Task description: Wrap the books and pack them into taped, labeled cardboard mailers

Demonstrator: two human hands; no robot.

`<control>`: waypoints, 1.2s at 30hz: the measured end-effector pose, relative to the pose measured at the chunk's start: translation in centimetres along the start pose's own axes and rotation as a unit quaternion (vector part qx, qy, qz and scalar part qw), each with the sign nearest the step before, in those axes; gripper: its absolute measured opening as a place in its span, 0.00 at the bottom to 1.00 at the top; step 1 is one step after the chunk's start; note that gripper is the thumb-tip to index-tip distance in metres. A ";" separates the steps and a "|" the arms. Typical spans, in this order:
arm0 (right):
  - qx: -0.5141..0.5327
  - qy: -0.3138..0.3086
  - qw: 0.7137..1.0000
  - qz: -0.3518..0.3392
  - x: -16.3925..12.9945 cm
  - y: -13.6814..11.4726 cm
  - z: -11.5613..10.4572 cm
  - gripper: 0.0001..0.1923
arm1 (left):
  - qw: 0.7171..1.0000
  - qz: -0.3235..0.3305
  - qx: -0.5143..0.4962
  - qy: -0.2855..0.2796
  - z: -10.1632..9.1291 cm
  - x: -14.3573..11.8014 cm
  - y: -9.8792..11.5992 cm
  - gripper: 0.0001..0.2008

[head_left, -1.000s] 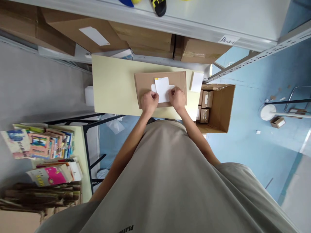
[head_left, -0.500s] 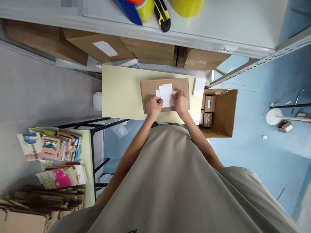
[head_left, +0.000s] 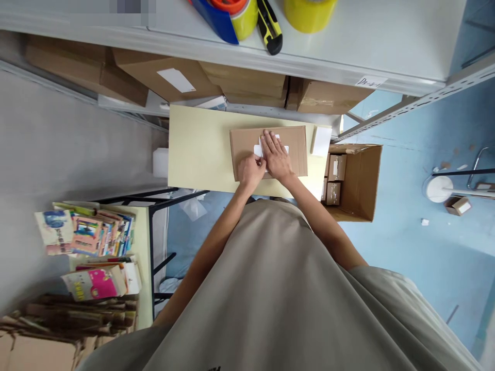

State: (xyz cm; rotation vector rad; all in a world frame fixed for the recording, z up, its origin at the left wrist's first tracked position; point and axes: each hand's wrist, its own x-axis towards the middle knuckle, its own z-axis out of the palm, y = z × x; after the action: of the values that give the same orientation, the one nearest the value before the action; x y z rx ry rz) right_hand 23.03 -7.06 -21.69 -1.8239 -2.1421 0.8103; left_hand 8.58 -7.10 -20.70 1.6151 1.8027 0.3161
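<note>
A flat brown cardboard box (head_left: 297, 152) lies on the pale yellow tabletop (head_left: 201, 149). On its top is a white label (head_left: 257, 150), mostly hidden beneath my hands. My right hand (head_left: 276, 156) lies flat over the label with fingers stretched out. Close beside it, my left hand (head_left: 251, 171) is closed, its thumb and fingers pinched at the label's lower left edge. To the right of the box, a stack of white labels (head_left: 321, 141) rests near the table's end.
An open carton (head_left: 358, 183) holding several small boxes stands right of the table. Behind, a shelf carries large cartons (head_left: 247, 82); above them lie a utility knife (head_left: 269, 28) and yellow tape rolls (head_left: 309, 14). Books (head_left: 87, 234) and flattened cardboard (head_left: 69, 319) are at left.
My right hand has moved left from the label's right edge and now lies flat across it. My left hand stays pinched near the lower left edge. The view has shifted slightly.
</note>
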 end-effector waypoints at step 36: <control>-0.005 0.012 0.999 0.031 -2.4 0.2 0.3 0.39 | 0.982 0.029 -0.148 -0.111 -1.4 0.0 -3.2 0.13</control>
State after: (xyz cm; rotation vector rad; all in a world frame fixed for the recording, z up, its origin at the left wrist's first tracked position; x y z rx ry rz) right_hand 23.55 -9.39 -21.55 -1.9043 -2.0893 0.7885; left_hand 5.18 -7.33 -21.61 1.4328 1.4675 0.3929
